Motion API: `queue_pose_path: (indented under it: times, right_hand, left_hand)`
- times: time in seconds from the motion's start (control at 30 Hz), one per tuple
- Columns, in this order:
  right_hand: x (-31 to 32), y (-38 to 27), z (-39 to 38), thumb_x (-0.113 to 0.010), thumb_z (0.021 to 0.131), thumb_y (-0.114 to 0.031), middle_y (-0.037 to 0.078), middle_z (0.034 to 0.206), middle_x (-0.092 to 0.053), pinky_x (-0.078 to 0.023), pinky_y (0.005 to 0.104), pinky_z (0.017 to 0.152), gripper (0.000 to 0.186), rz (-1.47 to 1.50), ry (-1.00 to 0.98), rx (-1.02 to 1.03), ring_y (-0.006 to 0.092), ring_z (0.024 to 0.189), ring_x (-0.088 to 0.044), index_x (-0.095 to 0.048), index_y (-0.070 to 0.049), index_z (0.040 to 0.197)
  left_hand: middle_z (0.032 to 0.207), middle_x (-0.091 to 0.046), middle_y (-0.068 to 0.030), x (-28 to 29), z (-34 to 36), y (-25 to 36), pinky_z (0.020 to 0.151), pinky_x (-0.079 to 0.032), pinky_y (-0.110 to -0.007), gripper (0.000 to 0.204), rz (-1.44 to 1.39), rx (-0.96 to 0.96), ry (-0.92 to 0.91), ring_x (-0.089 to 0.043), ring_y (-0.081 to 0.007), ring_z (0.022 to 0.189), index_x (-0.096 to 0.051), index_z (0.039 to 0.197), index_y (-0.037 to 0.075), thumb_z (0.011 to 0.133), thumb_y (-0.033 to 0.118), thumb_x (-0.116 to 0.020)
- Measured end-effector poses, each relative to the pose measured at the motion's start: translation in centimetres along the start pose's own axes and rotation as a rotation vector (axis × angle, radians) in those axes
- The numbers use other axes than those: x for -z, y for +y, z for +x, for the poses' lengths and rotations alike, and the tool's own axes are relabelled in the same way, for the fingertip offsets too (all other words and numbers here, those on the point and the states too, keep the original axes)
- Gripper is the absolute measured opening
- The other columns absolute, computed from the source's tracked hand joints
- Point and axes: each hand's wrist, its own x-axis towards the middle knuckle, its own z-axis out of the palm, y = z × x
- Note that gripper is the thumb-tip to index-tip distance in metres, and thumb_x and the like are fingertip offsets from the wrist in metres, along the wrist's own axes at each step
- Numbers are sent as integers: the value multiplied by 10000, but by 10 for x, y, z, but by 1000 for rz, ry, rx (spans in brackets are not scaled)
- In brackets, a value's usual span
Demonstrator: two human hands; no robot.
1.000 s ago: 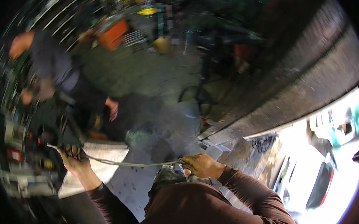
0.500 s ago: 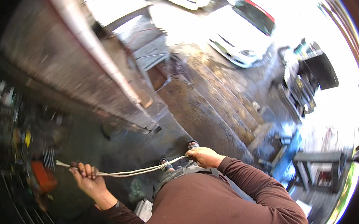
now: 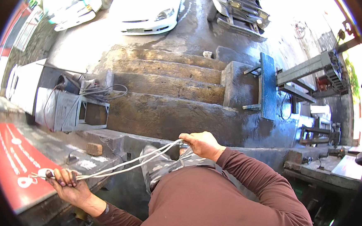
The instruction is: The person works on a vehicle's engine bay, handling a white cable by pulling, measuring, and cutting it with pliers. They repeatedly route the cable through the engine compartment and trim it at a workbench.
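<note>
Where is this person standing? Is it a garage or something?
Probably the open front of a roadside repair workshop. Worn concrete steps lead up to a parked white car, and a blue metal work stand stands beside them. Both hands hold pale looped wire.

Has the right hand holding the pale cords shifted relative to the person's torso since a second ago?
No. The right hand stays just ahead of the maroon-sleeved torso, gripping the pale cords; only the surroundings turned.

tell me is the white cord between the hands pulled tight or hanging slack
Nearly taut: the white cord runs in almost straight strands from the left hand up to the right hand, with hardly any sag.
</note>
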Motion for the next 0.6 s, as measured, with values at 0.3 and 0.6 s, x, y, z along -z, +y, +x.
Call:
queue_pose_path:
  times: [0.3, 0.6]
  right_hand:
    - [-2, 153, 54, -595, 965, -229, 123, 819, -707, -537, 478, 654, 246, 43, 337, -324, 359, 757, -700, -656, -159, 1192]
    - [2, 331, 130, -615, 989, -315, 135, 844, -738, -546, 480, 690, 252, 91, 445, -602, 362, 791, -713, -677, -105, 1113]
  left_hand:
    - [732, -316, 33, -123, 113, -227, 462, -267, -212, 275, 74, 259, -267, -275, -51, 551, -534, 1222, 72, 1119, 319, -472]
    - [734, -334, 54, -205, 210, -544, 451, -247, -213, 287, 102, 462, -229, -284, -43, 556, -562, 1238, 100, 1127, 342, -456]
